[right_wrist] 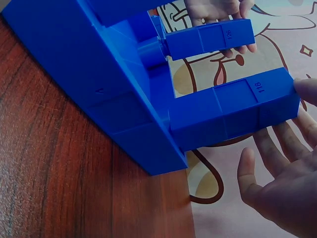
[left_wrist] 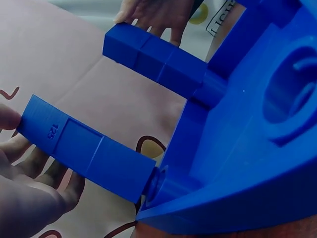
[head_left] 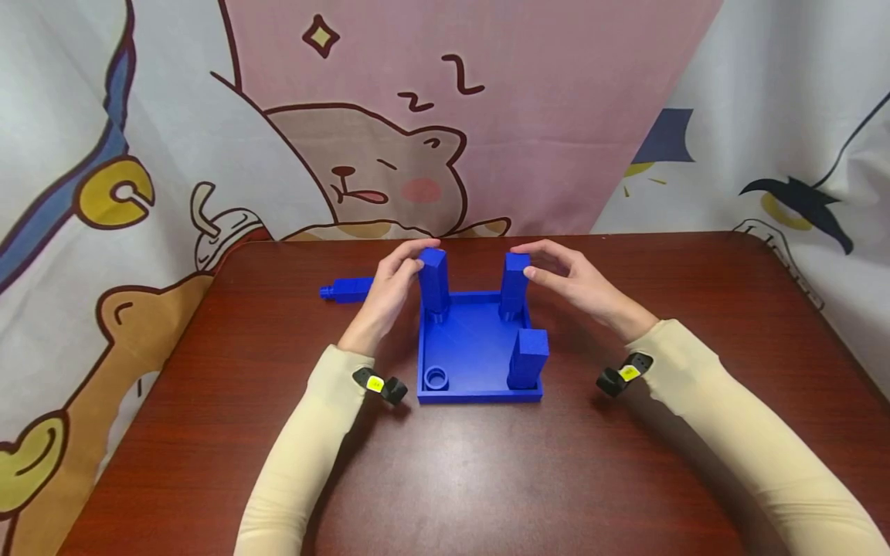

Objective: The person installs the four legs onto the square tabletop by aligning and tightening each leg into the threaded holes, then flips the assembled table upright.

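A square blue tray-like base [head_left: 480, 396] lies on the table with its raised rim upward. My left hand [head_left: 392, 289] holds the upper end of the far-left blue square post [head_left: 435, 282], thumb on its side and fingers behind. This post stands in a round socket at the corner; in the left wrist view it is marked 125 and a thin gap shows at its foot. My right hand [head_left: 584, 286] holds the top of the far-right blue square post [head_left: 515, 282] between thumb and fingers. A third post [head_left: 529, 359] stands upright in the near-right corner.
The near-left corner of the base has an open round socket [head_left: 436, 378]. Another blue post [head_left: 350, 290] with a narrow stepped end lies on the brown table [head_left: 480, 479], partly behind my left hand. A printed cloth [head_left: 528, 139] hangs behind the table.
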The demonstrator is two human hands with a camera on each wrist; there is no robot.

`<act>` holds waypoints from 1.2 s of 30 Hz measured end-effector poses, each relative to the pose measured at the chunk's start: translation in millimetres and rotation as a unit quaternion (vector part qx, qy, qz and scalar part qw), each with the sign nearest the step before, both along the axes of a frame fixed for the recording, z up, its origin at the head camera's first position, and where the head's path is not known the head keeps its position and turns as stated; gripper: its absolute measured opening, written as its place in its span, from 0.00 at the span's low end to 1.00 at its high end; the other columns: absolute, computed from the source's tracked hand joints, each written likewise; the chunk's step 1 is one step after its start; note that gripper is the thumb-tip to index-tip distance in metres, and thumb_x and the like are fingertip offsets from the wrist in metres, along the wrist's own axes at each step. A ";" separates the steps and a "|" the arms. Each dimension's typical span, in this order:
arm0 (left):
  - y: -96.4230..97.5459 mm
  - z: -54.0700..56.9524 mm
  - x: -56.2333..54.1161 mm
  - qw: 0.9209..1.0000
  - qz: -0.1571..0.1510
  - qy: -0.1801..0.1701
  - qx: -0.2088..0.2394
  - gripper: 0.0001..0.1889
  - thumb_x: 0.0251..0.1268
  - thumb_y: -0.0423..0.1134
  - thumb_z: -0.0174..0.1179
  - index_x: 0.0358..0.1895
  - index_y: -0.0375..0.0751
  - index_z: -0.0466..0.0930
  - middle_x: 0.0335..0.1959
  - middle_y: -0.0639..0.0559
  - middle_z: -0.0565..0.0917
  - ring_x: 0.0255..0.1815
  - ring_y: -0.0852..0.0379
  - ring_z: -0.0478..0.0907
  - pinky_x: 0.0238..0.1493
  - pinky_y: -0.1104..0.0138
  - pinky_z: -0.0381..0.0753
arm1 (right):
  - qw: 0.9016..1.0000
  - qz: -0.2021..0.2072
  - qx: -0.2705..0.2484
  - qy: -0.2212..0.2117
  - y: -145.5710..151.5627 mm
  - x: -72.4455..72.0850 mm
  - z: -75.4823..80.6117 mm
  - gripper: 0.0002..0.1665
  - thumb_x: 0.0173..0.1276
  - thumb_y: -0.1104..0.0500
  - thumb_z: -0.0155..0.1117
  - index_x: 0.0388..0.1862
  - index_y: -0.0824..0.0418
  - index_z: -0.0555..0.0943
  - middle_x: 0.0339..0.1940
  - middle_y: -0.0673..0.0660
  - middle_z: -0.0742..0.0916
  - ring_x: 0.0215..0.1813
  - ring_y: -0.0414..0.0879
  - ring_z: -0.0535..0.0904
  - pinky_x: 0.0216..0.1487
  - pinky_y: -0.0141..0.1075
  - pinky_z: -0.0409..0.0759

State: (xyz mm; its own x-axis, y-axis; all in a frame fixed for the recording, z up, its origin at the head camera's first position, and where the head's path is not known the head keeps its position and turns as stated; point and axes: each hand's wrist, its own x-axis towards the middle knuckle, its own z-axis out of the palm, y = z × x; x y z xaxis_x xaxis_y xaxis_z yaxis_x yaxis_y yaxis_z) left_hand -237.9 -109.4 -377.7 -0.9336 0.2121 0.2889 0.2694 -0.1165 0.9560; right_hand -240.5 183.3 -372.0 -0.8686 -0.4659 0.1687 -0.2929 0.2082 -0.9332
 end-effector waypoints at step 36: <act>4.7 11.4 8.2 0.988 0.108 -0.016 -0.106 0.14 0.59 0.27 0.60 0.50 0.33 0.80 0.37 0.47 0.80 0.36 0.55 0.77 0.35 0.67 0.74 | 1.000 0.002 -0.002 -0.004 0.8 -0.4 -0.9 0.24 0.74 0.57 0.57 0.66 0.61 0.72 0.65 0.58 0.76 0.66 0.51 0.70 0.63 0.40 0.69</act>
State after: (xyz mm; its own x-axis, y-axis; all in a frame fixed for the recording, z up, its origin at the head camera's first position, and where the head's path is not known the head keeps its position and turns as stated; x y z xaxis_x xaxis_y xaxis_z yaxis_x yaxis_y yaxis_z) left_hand -229.7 -104.6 -366.2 -0.9715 0.0603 0.2290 0.2355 0.1443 0.9611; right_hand -240.9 184.1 -373.0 -0.8682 -0.4687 0.1628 -0.2854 0.2035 -0.9366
